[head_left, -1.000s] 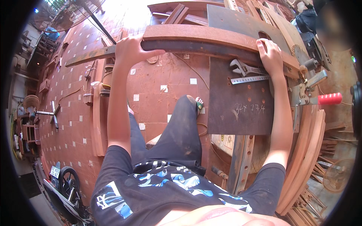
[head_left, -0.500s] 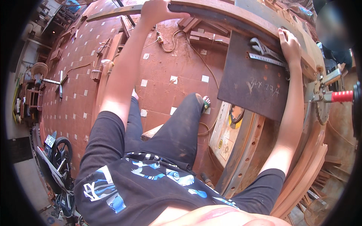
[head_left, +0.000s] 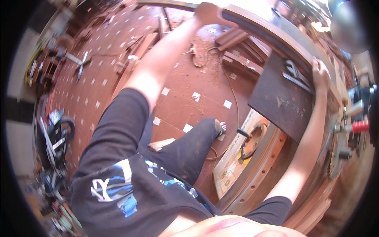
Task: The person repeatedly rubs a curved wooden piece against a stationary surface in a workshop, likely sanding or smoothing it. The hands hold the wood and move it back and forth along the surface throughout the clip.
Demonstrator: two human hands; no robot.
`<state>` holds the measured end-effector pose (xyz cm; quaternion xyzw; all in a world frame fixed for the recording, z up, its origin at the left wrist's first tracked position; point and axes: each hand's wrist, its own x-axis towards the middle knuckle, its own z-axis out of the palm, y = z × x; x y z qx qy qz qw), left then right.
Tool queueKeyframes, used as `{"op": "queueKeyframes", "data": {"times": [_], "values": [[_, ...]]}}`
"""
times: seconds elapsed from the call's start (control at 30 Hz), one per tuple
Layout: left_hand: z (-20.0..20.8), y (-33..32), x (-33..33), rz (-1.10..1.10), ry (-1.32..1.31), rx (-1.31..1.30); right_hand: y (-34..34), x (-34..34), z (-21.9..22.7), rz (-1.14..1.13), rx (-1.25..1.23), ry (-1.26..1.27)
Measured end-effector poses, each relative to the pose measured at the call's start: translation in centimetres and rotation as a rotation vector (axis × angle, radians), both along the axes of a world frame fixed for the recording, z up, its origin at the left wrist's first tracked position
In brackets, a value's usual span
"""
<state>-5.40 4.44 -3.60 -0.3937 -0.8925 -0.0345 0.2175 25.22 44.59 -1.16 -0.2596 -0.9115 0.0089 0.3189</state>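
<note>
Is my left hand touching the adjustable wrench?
Apart. The head view shows a plain gap: the wrench lies on the dark board, well right of the left hand.

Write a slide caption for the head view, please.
Left hand and right hand at a wooden beam, wrench lying on a dark plate.

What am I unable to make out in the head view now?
All in the head view:
Left hand: glare and blur hide its fingertips.
Right hand: its thumb doesn't show, apparently hidden by the hand itself.
Steel ruler: markings too small and blurred.
Adjustable wrench: blur softens its jaw opening.
Dark panel: blur smears its pale writing.
</note>
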Motion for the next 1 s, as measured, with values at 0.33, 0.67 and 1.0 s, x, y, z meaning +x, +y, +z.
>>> {"op": "queueKeyframes", "data": {"times": [0.33,0.67,1.0], "values": [[0.9,0.9,1.8,-0.013,-0.212,0.020,0.0,-0.3,0.3,-0.161,-0.096,-0.061],[1.3,-3.5,3.4,-0.055,-0.126,0.116,-4.1,1.1,1.8,-0.114,-0.132,-0.096],[3.7,-10.1,5.5,-0.108,-0.247,0.110,-9.6,4.3,4.8,-0.030,-0.126,-0.071]]}}
